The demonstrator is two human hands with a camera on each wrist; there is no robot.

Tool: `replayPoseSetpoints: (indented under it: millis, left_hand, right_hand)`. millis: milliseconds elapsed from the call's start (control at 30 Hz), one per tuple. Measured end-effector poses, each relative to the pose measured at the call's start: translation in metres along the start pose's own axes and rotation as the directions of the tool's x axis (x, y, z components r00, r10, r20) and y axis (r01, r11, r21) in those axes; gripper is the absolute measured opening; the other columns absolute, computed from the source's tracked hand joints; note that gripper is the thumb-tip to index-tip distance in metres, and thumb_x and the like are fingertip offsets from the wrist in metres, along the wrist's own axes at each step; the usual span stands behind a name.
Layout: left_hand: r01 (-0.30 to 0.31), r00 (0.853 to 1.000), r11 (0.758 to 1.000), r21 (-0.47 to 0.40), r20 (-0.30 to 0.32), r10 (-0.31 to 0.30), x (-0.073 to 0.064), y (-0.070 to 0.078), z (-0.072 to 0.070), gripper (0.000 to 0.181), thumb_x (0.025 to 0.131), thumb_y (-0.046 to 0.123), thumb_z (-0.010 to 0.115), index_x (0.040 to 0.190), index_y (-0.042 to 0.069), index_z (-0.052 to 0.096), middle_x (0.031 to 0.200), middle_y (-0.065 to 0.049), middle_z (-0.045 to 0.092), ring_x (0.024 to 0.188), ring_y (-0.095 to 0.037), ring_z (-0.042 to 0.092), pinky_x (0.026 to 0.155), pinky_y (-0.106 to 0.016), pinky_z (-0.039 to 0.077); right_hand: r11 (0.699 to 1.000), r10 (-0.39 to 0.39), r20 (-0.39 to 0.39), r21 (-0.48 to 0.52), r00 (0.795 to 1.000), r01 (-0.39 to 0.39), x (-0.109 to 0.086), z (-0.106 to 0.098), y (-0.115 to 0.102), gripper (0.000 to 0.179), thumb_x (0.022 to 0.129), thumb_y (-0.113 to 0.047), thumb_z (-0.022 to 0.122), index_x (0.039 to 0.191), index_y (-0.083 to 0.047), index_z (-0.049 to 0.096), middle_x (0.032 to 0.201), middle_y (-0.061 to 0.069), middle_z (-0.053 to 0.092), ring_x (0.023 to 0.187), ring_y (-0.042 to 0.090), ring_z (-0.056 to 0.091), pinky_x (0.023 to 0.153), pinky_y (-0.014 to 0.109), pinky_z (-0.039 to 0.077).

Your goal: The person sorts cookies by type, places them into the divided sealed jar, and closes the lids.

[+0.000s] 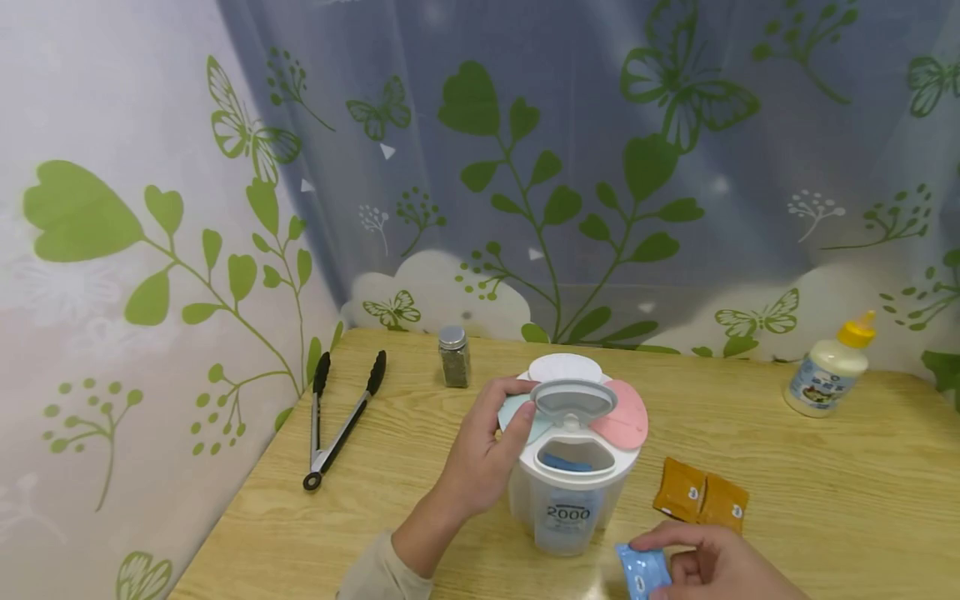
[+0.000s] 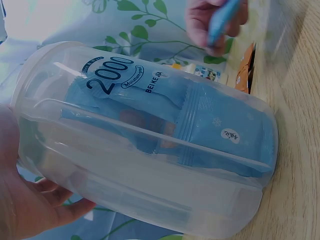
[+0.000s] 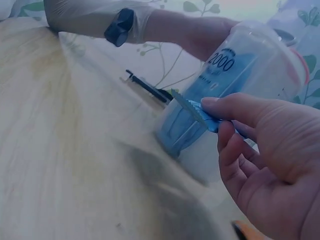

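A clear storage container (image 1: pixel 562 508) with a several-part lid and "2000" printed on its front stands on the table. Its grey front flap (image 1: pixel 573 400) is raised, and blue packets (image 2: pixel 225 130) show inside that compartment. My left hand (image 1: pixel 480 454) grips the container's upper left side, thumb beside the raised flap and fingers behind the rim. To the front right of the container, my right hand (image 1: pixel 701 562) pinches a small blue packet (image 1: pixel 643 573) between thumb and fingers. In the right wrist view, this packet's crimped edge points toward the container.
Two joined brown packets (image 1: pixel 701 493) lie right of the container. Black-tipped tongs (image 1: pixel 337 442) lie spread at the left. A spice jar (image 1: pixel 454 358) stands behind, near the back edge. At the far right is a squeeze bottle (image 1: pixel 827 371) with a yellow cap. Printed curtains hang behind the table.
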State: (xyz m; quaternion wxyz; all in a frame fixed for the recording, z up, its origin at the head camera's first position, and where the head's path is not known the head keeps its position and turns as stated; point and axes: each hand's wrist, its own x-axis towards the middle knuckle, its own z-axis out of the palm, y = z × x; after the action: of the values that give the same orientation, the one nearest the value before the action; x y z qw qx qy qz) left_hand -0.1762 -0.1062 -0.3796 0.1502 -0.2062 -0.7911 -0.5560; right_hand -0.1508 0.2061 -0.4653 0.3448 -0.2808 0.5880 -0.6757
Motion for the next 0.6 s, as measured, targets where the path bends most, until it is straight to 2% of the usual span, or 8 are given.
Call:
replayPoseSetpoints:
  millis: [67,133,200,300,367,467,600]
  left_hand:
    - [0.001,1.0,1.0,-0.001,0.0,-0.001,0.0,0.0,0.0,0.025,0.103,0.02,0.05,0.125,0.011,0.057,0.133,-0.002,0.059,0.129,-0.019,0.054,0.103,-0.039,0.048]
    - [0.003,1.0,1.0,0.0,0.0,-0.003,0.0,0.0,0.0,0.025,0.103,0.02,0.05,0.125,0.011,0.057,0.133,-0.002,0.059,0.128,-0.019,0.054,0.103,-0.038,0.048]
    - [0.003,1.0,1.0,0.001,-0.001,-0.003,0.0,0.0,0.0,0.025,0.103,0.02,0.05,0.125,0.011,0.057,0.132,-0.002,0.059,0.127,-0.018,0.055,0.102,-0.038,0.049]
    - [0.002,1.0,1.0,0.001,0.0,-0.002,0.0,0.0,0.0,0.025,0.103,0.02,0.05,0.125,0.011,0.057,0.132,-0.002,0.059,0.127,-0.018,0.055,0.103,-0.038,0.048]
    - [0.003,1.0,1.0,0.0,0.0,-0.003,0.0,0.0,-0.001,0.025,0.103,0.02,0.05,0.125,0.012,0.057,0.132,-0.002,0.059,0.127,-0.018,0.054,0.103,-0.038,0.048]
    - [0.005,1.0,1.0,-0.002,-0.003,-0.005,0.0,0.0,-0.001,0.025,0.103,0.02,0.05,0.125,0.012,0.057,0.132,-0.002,0.059,0.128,-0.018,0.054,0.103,-0.039,0.048]
    - [-0.005,1.0,1.0,0.001,-0.003,0.005,0.0,0.0,0.0,0.025,0.103,0.02,0.05,0.125,0.011,0.057,0.132,-0.002,0.06,0.129,-0.019,0.054,0.104,-0.039,0.047]
  right_hand:
    - [0.998,0.033,-0.05,-0.05,0.998,-0.035,0.0,0.001,-0.008,0.042,0.096,0.003,0.058,0.131,-0.018,0.064,0.076,-0.009,0.057,0.06,0.01,0.043,0.053,0.018,0.041]
    - [0.99,0.047,-0.098,-0.124,0.994,-0.059,-0.001,0.001,-0.015,0.039,0.097,-0.001,0.058,0.13,-0.02,0.065,0.074,-0.009,0.057,0.058,0.009,0.044,0.05,0.019,0.04]
    - [0.98,0.032,-0.134,-0.189,0.99,-0.057,0.0,0.002,-0.022,0.035,0.099,-0.003,0.057,0.128,-0.019,0.066,0.069,-0.005,0.055,0.054,0.013,0.043,0.046,0.023,0.038]
    - [0.964,-0.034,-0.164,-0.266,0.986,-0.011,0.0,0.004,-0.031,0.033,0.101,-0.002,0.053,0.127,-0.016,0.067,0.066,0.002,0.053,0.052,0.022,0.043,0.044,0.031,0.038]
    - [0.957,-0.111,-0.152,-0.283,0.982,0.064,0.002,0.006,-0.036,0.034,0.101,0.002,0.05,0.127,-0.013,0.067,0.073,0.002,0.058,0.056,0.031,0.04,0.045,0.038,0.038]
    - [0.952,-0.164,-0.156,-0.284,0.974,0.115,0.003,0.009,-0.044,0.039,0.101,0.005,0.047,0.128,-0.016,0.066,0.086,-0.009,0.066,0.058,0.031,0.041,0.047,0.039,0.039]
    - [0.935,-0.226,-0.199,-0.319,0.954,0.155,0.004,0.015,-0.056,0.042,0.1,0.007,0.046,0.129,-0.016,0.066,0.102,-0.012,0.069,0.057,0.028,0.042,0.046,0.038,0.038]
